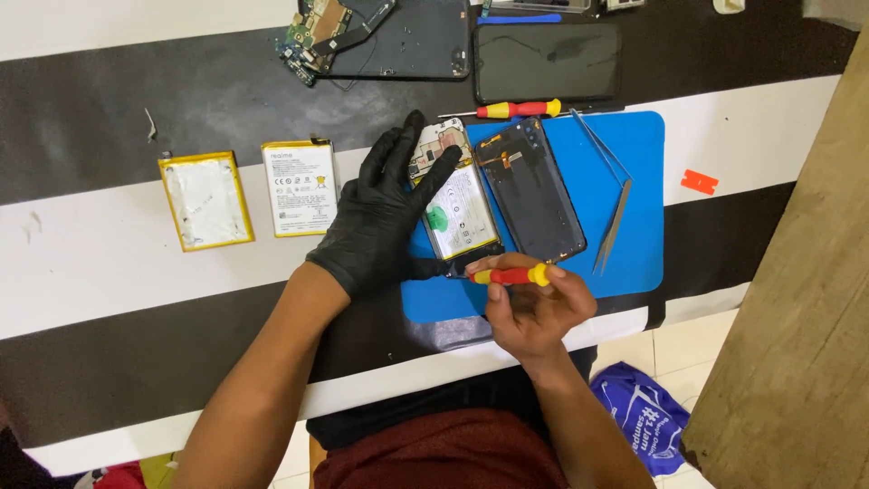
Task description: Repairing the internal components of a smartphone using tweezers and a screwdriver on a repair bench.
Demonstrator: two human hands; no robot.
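Opened phone (457, 210), frame centre, steadied flat by gloved left hand (385, 217); screwdriver (510, 275) pinched in right hand (536, 312) for turning.

Black-gloved left hand (380, 217) covers left edge of opened phone with exposed battery (457, 210). Red-and-yellow screwdriver (510, 275) tip hidden. Dismantled dark phone frame with green board (380, 36) cut by top edge.
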